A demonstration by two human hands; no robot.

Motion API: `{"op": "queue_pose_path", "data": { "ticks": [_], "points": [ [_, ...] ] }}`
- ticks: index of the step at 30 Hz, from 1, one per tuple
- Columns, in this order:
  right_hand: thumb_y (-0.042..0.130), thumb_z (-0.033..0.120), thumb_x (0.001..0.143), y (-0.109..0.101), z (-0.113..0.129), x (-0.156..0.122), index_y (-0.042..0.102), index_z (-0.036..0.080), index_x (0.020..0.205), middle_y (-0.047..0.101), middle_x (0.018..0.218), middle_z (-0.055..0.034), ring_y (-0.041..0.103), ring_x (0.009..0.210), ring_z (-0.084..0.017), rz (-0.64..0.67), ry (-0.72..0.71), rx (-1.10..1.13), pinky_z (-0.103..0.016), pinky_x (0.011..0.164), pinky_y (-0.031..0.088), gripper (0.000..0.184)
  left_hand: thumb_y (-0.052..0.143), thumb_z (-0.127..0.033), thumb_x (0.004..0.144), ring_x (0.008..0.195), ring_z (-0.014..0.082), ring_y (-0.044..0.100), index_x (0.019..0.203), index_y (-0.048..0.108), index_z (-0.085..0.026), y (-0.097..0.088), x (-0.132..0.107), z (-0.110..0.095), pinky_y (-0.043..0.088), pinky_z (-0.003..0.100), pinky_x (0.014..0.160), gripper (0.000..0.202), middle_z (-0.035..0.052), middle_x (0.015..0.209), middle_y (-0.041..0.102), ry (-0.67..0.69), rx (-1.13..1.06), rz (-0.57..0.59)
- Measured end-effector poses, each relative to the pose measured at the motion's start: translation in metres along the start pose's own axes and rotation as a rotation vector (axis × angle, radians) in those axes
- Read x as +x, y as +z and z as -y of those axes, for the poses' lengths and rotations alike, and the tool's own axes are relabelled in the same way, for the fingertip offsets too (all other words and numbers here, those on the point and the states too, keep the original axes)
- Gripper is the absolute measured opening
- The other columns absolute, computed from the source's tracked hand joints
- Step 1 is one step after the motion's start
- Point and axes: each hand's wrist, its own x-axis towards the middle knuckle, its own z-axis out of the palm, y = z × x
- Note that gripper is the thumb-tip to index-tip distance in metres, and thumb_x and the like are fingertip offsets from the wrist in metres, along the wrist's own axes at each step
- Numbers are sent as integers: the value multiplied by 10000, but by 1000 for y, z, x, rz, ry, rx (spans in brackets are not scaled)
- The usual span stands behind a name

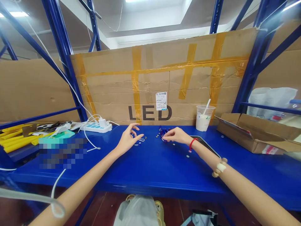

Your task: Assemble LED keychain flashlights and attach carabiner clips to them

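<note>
My left hand point(127, 139) hovers over the blue table, fingers curved and apart, with nothing visible between them. Just beyond its fingertips lies a small blue piece with a white loop point(141, 140). My right hand point(177, 135), wearing a red string on the wrist, has thumb and fingers pinched together at a small pile of dark blue pieces point(161, 131). A blue bit point(164, 140) shows under the right fingertips, but whether they grip it is hidden. Small silvery discs point(187, 156) lie scattered around the pile and near the right wrist.
A phone-like dark slab point(205, 145) lies partly under my right forearm. Behind it stand a drink cup with a straw point(203, 121) and an open cardboard box point(249, 138). At left are a white power strip point(96, 126), loose cables and yellow tubes point(17, 141). Cardboard point(113, 91) walls the back.
</note>
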Motion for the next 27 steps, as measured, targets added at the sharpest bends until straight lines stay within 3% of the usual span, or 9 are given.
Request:
{"op": "queue_pose_path", "data": {
  "ticks": [3, 6, 10, 13, 21, 24, 27],
  "points": [
    [697, 360, 617, -10, -5, 1, 737, 188, 641, 659, 529, -6, 580, 477, -127, 15, 1, -95, -229, 522, 440, 179, 578, -298, 754, 600, 79, 512, 1036, 520, -189, 2, 17, 6, 425, 206, 562, 308, 14, 908, 568, 15, 60, 32],
    [641, 370, 682, -20, -2, 12, 742, 195, 744, 689, 621, -13, 592, 508, -137, -53, 1, -144, -237, 529, 433, 212, 541, -253, 784, 640, 98, 534, 955, 574, -187, 13, 39, 11, 442, 228, 637, 186, 9, 886, 601, 54, 156, 99],
    [596, 389, 736, -30, -1, 25, 729, 194, 835, 693, 640, -13, 609, 553, -147, -190, -29, -200, -242, 573, 444, 256, 488, -215, 833, 716, 124, 571, 958, 603, -220, 39, 64, 18, 450, 252, 718, 170, -7, 914, 645, 123, 377, 314],
    [570, 400, 763, -30, -6, 21, 722, 197, 849, 696, 675, -14, 602, 539, -140, -268, -32, -210, -240, 547, 444, 267, 428, -185, 869, 881, 147, 584, 984, 602, -240, 63, 82, 25, 445, 252, 782, 216, -5, 990, 639, 241, 658, 453],
    [555, 396, 799, -22, -14, 4, 710, 243, 859, 686, 834, -9, 596, 614, -119, -365, -130, -257, -224, 559, 446, 225, 368, -10, 820, 986, 209, 546, 1141, 532, -182, 117, 137, 57, 428, 315, 814, 399, 101, 1112, 556, 362, 805, 564],
    [543, 387, 810, -24, -13, 4, 710, 245, 876, 685, 840, -14, 595, 617, -117, -382, -139, -248, -225, 575, 455, 228, 382, -50, 842, 964, 201, 554, 1053, 576, -185, 123, 144, 69, 427, 307, 805, 317, 93, 1065, 567, 401, 788, 598],
    [552, 375, 803, -26, -17, 5, 712, 236, 885, 687, 847, -23, 590, 583, -113, -390, -103, -226, -227, 560, 455, 227, 418, -119, 855, 948, 211, 561, 960, 597, -166, 119, 142, 75, 426, 312, 803, 213, 104, 1016, 581, 405, 751, 572]
  ]
}}
